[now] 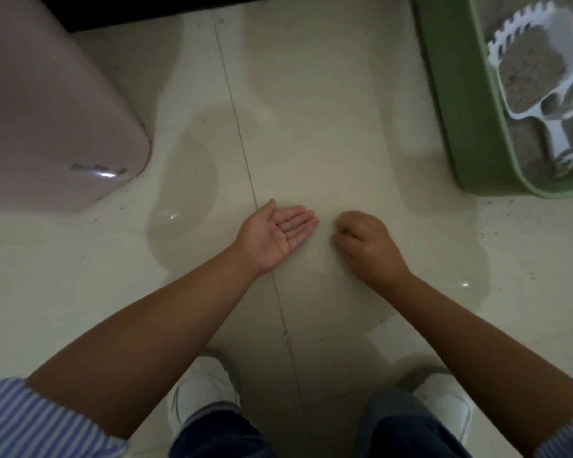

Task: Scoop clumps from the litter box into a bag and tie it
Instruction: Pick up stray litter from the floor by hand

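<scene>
Light: dim, indoor, from above
Glare: small glints on floor (311,127) and pink bin (47,110)
Shadows: soft, under arms
Edges: wide-angle bending
Blur: scoop (536,67) slightly soft

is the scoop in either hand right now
No, the white scoop lies in the green litter box, loaded with litter, while the left hand and right hand are over the floor.

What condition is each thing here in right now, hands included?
Left hand: palm up, fingers straight, a few dark grains on it.
Right hand: knuckles up, fingers curled down at the floor; contents hidden.
Scoop: lying in the litter box, loaded with litter.
Litter box: open, holding sandy litter.
Pink bin: lying tilted on the floor.
</scene>
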Demonstrator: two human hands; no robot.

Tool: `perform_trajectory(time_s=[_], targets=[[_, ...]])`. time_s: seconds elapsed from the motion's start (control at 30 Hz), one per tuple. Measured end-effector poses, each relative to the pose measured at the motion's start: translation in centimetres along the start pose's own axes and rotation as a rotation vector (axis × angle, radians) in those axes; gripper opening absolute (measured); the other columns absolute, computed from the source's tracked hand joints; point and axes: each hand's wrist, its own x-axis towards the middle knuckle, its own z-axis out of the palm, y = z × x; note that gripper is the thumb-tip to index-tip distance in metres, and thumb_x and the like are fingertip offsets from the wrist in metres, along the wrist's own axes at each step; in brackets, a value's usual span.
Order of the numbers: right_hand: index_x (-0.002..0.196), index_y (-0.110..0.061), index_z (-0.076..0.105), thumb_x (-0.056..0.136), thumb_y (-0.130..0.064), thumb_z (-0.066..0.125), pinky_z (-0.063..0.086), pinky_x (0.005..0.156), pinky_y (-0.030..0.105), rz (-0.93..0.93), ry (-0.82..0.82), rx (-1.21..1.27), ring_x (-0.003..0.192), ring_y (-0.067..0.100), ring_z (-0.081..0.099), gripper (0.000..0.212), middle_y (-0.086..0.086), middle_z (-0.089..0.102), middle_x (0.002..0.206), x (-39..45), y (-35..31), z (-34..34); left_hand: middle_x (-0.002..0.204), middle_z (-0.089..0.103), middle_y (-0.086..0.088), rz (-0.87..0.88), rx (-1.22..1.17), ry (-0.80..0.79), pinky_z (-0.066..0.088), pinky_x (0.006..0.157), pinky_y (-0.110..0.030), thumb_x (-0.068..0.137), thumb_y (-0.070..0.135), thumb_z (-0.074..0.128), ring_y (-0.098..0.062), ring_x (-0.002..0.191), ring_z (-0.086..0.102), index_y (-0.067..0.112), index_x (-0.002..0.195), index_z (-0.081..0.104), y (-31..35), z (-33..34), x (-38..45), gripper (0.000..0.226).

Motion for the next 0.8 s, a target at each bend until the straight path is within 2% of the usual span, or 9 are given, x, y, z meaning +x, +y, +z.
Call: perform_trajectory(time_s=[0.13, 0.23, 0.37, 0.43, 0.5, 0.6, 0.67, 0.73, 0.8], targets=[[0.068, 0.002, 0.072, 0.076, -0.013, 0.056, 0.057, 0.071, 0.041, 0.035, 0.017, -0.155, 0.081, 0.04, 0.069, 0.023, 0.025, 0.071, 0.086, 0.4, 2.1, -1.4, 0.14, 0.039, -0.03, 0.015, 0.036, -0.015, 0.035, 0.096, -0.042, 0.102, 0.037, 0.018, -0.039, 0.132, 0.037, -0.016, 0.13, 0.039, 0.0, -0.2, 0.0, 0.063], [0.076, 0.002, 0.074, 0.076, -0.022, 0.056, 0.043, 0.084, 0.034, 0.071, 0.044, -0.098, 0.091, 0.032, 0.062, 0.031, 0.026, 0.07, 0.09, 0.5, 2.3, -1.9, 0.14, 0.039, -0.03, 0.035, 0.043, -0.007, 0.036, 0.096, -0.041, 0.102, 0.04, 0.016, -0.039, 0.131, 0.038, -0.015, 0.133, 0.035, -0.1, -0.3, 0.0, 0.066], [0.088, 0.003, 0.073, 0.068, -0.03, 0.063, 0.044, 0.08, 0.031, 0.016, -0.017, -0.103, 0.077, 0.034, 0.069, 0.04, 0.023, 0.07, 0.089, 0.3, 2.1, -2.2, 0.14, 0.039, -0.03, 0.039, 0.054, 0.002, 0.035, 0.097, -0.042, 0.101, 0.043, 0.015, -0.039, 0.131, 0.037, -0.015, 0.134, 0.035, -0.1, -0.1, 0.0, 0.07], [0.087, 0.002, 0.073, 0.061, -0.021, 0.069, 0.048, 0.077, 0.03, -0.002, -0.011, -0.114, 0.075, 0.033, 0.07, 0.035, 0.021, 0.071, 0.087, -0.1, 1.8, -2.1, 0.14, 0.038, -0.03, 0.04, 0.053, 0.006, 0.034, 0.098, -0.043, 0.1, 0.045, 0.015, -0.039, 0.132, 0.037, -0.015, 0.134, 0.035, -0.1, 0.0, -0.1, 0.071], [0.096, 0.0, 0.07, 0.076, -0.01, 0.062, 0.05, 0.078, 0.029, 0.069, -0.047, -0.069, 0.087, 0.032, 0.066, 0.023, 0.018, 0.068, 0.097, -0.2, 0.9, -2.5, 0.14, 0.038, -0.03, 0.043, 0.058, 0.005, 0.034, 0.098, -0.043, 0.1, 0.046, 0.015, -0.039, 0.132, 0.037, -0.015, 0.134, 0.035, -0.1, 0.1, -0.3, 0.073], [0.115, -0.005, 0.059, 0.096, -0.013, 0.037, 0.043, 0.09, 0.029, 0.189, -0.157, -0.042, 0.109, 0.027, 0.052, 0.03, 0.012, 0.057, 0.118, -0.7, 1.0, -1.9, 0.14, 0.037, -0.031, 0.041, 0.063, 0.007, 0.034, 0.098, -0.044, 0.099, 0.048, 0.014, -0.04, 0.132, 0.036, -0.015, 0.134, 0.034, -0.1, 0.2, -0.3, 0.075], [0.108, -0.001, 0.063, 0.094, -0.012, 0.039, 0.046, 0.085, 0.027, 0.19, -0.149, -0.032, 0.103, 0.029, 0.056, 0.03, 0.015, 0.061, 0.111, -0.6, 1.0, -2.0, 0.14, 0.037, -0.031, 0.039, 0.064, 0.008, 0.034, 0.099, -0.044, 0.099, 0.049, 0.014, -0.04, 0.132, 0.036, -0.015, 0.134, 0.035, -0.1, 0.1, -0.2, 0.076], [0.084, 0.003, 0.071, 0.082, -0.012, 0.043, 0.054, 0.066, 0.023, 0.129, -0.118, -0.018, 0.079, 0.03, 0.068, 0.032, 0.018, 0.069, 0.086, -0.2, 1.1, -2.1, 0.14, 0.037, -0.031, 0.042, 0.064, 0.013, 0.033, 0.099, -0.044, 0.099, 0.049, 0.014, -0.04, 0.132, 0.036, -0.015, 0.134, 0.035, -0.2, 0.1, -0.3, 0.076], [0.062, -0.001, 0.071, 0.07, -0.014, 0.039, 0.053, 0.049, 0.02, 0.005, -0.124, -0.115, 0.057, 0.026, 0.068, 0.036, 0.013, 0.069, 0.066, 0.1, 1.9, -1.8, 0.14, 0.038, -0.03, 0.046, 0.067, 0.017, 0.033, 0.099, -0.044, 0.099, 0.05, 0.013, -0.04, 0.132, 0.036, -0.015, 0.134, 0.035, -0.2, 0.1, -0.3, 0.077]])
